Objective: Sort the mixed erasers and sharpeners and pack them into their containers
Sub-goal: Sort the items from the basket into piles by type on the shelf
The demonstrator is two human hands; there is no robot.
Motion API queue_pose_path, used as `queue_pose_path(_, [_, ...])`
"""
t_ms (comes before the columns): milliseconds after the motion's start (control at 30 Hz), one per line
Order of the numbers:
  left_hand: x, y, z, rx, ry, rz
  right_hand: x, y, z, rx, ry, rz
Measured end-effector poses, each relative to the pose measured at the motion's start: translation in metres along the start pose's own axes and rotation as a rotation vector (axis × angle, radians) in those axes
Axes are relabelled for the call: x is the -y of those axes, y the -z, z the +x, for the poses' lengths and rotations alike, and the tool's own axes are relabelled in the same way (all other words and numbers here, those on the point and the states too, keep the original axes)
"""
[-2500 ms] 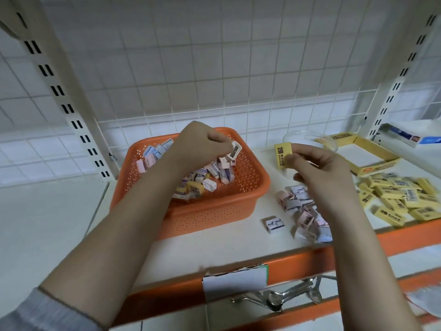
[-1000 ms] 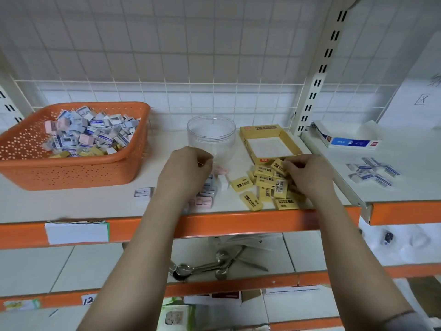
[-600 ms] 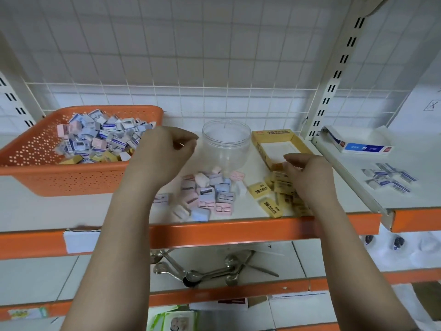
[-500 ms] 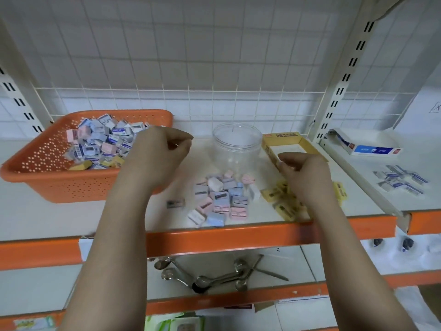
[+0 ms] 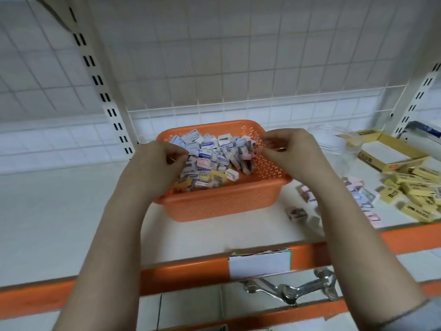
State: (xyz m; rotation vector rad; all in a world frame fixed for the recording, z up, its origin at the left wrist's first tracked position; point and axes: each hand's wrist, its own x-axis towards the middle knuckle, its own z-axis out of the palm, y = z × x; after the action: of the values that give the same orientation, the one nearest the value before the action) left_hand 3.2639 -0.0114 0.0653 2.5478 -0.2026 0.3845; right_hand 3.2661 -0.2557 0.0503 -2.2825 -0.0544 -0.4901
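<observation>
An orange perforated basket (image 5: 224, 201) stands mid-shelf, heaped with mixed small erasers and sharpeners (image 5: 210, 158). My left hand (image 5: 155, 168) is over its left side, fingers curled with the tips in the heap. My right hand (image 5: 293, 151) hovers over the right rim, its curled fingertips beside a small pink piece (image 5: 254, 153). Whether either hand holds anything is unclear. To the right lie a pile of pastel sharpeners (image 5: 358, 194), a pile of yellow erasers (image 5: 415, 189), a clear round jar (image 5: 334, 139) and an open yellow box (image 5: 372, 158).
One lone sharpener (image 5: 297, 213) lies near the shelf's orange front edge (image 5: 186, 271), which carries a white label (image 5: 260, 263). Wrenches (image 5: 291, 290) lie on the shelf below. A slotted upright (image 5: 102, 80) stands at the left, and a blue-and-white box (image 5: 427, 130) at the far right.
Both hands have left the sorted piles on the right and moved to the orange basket. My view has swung left, so the basket is centred and the piles sit at the right edge.
</observation>
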Motion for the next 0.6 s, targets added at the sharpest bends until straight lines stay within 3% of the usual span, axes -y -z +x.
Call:
queue_pose_path(267, [0.017,-0.001,-0.003,0.020,-0.005,-0.049,0.025,-0.048,0.072,0.450,0.197,-0.604])
queue_pose_path(467, [0.018,0.001,-0.001,0.016,0.004,-0.033,0.018,-0.075,0.095,0.423,0.128,-0.753])
queue_pose_path(600, [0.019,-0.004,-0.002,0.029,0.015,-0.008,0.018,-0.080,0.095,0.468,0.019,-0.646])
